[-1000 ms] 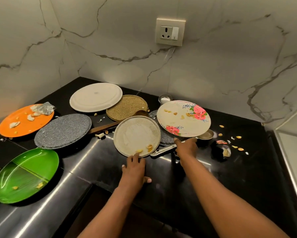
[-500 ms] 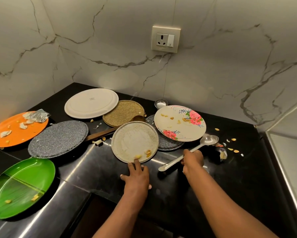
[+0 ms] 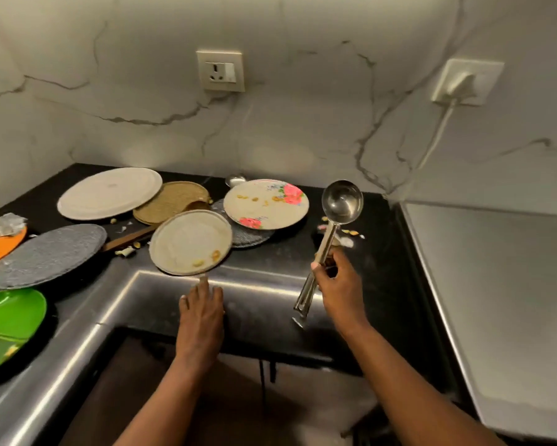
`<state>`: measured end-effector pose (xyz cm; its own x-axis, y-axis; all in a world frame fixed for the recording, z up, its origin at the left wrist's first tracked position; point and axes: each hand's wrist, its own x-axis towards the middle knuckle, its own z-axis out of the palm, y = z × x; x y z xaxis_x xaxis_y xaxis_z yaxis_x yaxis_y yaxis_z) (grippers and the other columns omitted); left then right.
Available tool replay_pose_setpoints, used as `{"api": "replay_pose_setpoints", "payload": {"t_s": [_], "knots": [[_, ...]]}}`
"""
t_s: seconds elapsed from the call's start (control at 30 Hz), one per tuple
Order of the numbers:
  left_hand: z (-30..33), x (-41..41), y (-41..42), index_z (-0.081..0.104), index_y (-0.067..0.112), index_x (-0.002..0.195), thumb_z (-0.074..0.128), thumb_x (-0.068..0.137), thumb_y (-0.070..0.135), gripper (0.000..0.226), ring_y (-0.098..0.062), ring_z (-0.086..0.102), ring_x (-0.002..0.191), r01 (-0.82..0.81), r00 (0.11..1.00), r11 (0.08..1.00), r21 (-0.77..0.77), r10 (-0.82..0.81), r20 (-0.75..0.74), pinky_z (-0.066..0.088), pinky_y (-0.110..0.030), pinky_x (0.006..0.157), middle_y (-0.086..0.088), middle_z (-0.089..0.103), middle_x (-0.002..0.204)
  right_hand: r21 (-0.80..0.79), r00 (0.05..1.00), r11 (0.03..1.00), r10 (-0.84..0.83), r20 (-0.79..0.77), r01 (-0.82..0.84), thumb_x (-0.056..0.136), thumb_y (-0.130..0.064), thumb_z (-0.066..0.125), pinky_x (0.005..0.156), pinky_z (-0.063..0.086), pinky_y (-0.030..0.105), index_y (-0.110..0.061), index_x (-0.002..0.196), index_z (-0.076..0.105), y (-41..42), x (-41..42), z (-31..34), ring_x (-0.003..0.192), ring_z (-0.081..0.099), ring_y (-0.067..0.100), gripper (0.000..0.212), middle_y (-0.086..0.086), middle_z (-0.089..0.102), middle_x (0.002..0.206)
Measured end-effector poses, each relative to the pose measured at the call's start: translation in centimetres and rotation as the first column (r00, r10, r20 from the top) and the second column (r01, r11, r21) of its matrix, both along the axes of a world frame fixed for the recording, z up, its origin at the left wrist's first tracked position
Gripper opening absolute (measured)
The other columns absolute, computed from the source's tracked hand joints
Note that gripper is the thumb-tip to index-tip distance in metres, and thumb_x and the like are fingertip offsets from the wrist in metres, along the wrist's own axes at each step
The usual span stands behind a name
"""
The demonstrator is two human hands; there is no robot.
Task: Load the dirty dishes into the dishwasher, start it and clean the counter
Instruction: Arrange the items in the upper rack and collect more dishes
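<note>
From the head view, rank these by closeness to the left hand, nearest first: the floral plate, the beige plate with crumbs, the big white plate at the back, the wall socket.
From the left hand:
1. Beige plate with crumbs, just past the fingertips.
2. Floral plate, farther back and right.
3. Big white plate, back left; clearly farther than the floral one.
4. Wall socket, high on the marble wall.

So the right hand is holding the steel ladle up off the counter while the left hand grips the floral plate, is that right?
Not quite: in the head view the left hand lies flat on the counter, fingertips just short of the beige plate, nowhere near the floral plate. The right hand does hold the steel ladle up.
</note>
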<state>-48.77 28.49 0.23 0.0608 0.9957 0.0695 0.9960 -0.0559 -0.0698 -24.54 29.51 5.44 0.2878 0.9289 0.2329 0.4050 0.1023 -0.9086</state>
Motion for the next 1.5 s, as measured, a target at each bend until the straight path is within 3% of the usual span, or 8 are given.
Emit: {"api": "replay_pose_setpoints", "payload": {"t_s": [0.17, 0.3, 0.57, 0.87, 1.03, 1.2, 1.3, 1.5], "knots": [[-0.2, 5.4, -7.7, 0.059, 0.000, 0.110, 0.080, 0.060, -0.003, 0.055, -0.049, 0.054, 0.108, 0.082, 0.992, 0.994, 0.073, -0.088, 0.086, 0.047, -0.060, 0.085, -0.032, 0.050, 0.127, -0.016, 0.998, 0.998, -0.055, -0.040, 0.054, 0.088, -0.017, 0.066, 0.070, 0.055, 0.045, -0.022, 0.092, 0.057, -10.3, 6.4, -0.3, 0.073, 0.061, 0.017, 0.011, -0.003, 0.062, 0.078], [0.3, 10.8, -12.8, 0.060, 0.000, 0.110, 0.081, 0.063, 0.004, 0.052, -0.049, 0.054, 0.110, 0.218, 0.966, 0.975, 0.038, -0.221, 0.136, 0.047, -0.060, 0.087, -0.031, 0.050, 0.128, -0.112, 0.990, 0.985, -0.139, -0.030, 0.135, 0.088, -0.027, 0.065, 0.074, 0.055, 0.047, -0.031, 0.095, 0.057, -19.0, 11.1, -1.5, 0.078, 0.064, 0.012, 0.012, -0.008, 0.064, 0.082], [0.3, 20.9, -19.7, 0.057, 0.004, 0.113, 0.060, 0.078, 0.005, 0.035, -0.044, 0.048, 0.118, 0.513, 0.845, 0.858, 0.020, -0.509, 0.166, 0.044, -0.053, 0.096, -0.027, 0.042, 0.140, -0.171, 0.918, 0.904, -0.396, 0.005, 0.391, 0.088, -0.019, 0.067, 0.065, 0.046, 0.027, -0.023, 0.089, 0.057, -34.6, 16.8, -3.2, 0.069, 0.057, 0.013, 0.011, 0.001, 0.061, 0.076], [-3.6, 26.7, -29.3, 0.041, 0.011, 0.138, 0.047, 0.096, 0.023, 0.045, -0.036, 0.038, 0.130, 0.740, 0.672, 0.655, -0.155, -0.710, 0.209, 0.035, -0.045, 0.106, -0.016, 0.027, 0.151, -0.294, 0.718, 0.685, -0.697, 0.005, 0.667, 0.089, -0.012, 0.064, 0.078, 0.051, 0.039, -0.024, 0.095, 0.061, -51.3, 19.5, -7.1, 0.087, 0.062, 0.015, 0.014, -0.004, 0.066, 0.089], [-4.2, 31.9, -32.8, 0.038, 0.015, 0.137, 0.044, 0.096, 0.028, 0.043, -0.029, 0.038, 0.127, 0.840, 0.535, 0.513, -0.179, -0.837, 0.115, 0.036, -0.040, 0.104, -0.009, 0.034, 0.144, -0.281, 0.553, 0.540, -0.832, -0.039, 0.793, 0.087, -0.007, 0.066, 0.071, 0.046, 0.027, -0.018, 0.090, 0.061, -58.0, 21.7, -6.7, 0.085, 0.061, 0.017, 0.012, 0.000, 0.067, 0.088], [-5.0, 39.5, -36.2, 0.035, 0.014, 0.139, 0.046, 0.096, 0.028, 0.046, -0.031, 0.032, 0.133, 0.888, 0.436, 0.405, -0.219, -0.893, 0.113, 0.035, -0.042, 0.103, -0.010, 0.027, 0.151, -0.276, 0.432, 0.426, -0.901, -0.042, 0.861, 0.087, -0.009, 0.066, 0.075, 0.050, 0.041, -0.021, 0.088, 0.060, -62.9, 25.8, -7.4, 0.081, 0.060, 0.021, 0.014, -0.002, 0.064, 0.081], [-6.2, 44.0, -39.0, 0.039, 0.013, 0.135, 0.051, 0.093, 0.026, 0.045, -0.032, 0.039, 0.127, 0.917, 0.362, 0.324, -0.233, -0.921, 0.144, 0.037, -0.043, 0.099, -0.011, 0.034, 0.145, -0.264, 0.375, 0.378, -0.925, -0.064, 0.887, 0.088, -0.006, 0.065, 0.077, 0.051, 0.035, -0.023, 0.088, 0.061, -64.7, 29.5, -7.3, 0.082, 0.062, 0.013, 0.018, -0.006, 0.066, 0.083], [-9.5, 53.2, -44.6, 0.062, 0.010, 0.112, 0.075, 0.067, 0.023, 0.049, -0.034, 0.062, 0.097, 0.932, 0.247, 0.169, -0.320, -0.943, 0.223, 0.053, -0.042, 0.075, -0.015, 0.061, 0.119, -0.260, 0.287, 0.296, -0.955, -0.073, 0.919, 0.088, -0.008, 0.066, 0.088, 0.053, 0.050, -0.024, 0.093, 0.062, -66.6, 41.9, -8.5, 0.089, 0.064, 0.012, 0.017, -0.009, 0.067, 0.089]]}}
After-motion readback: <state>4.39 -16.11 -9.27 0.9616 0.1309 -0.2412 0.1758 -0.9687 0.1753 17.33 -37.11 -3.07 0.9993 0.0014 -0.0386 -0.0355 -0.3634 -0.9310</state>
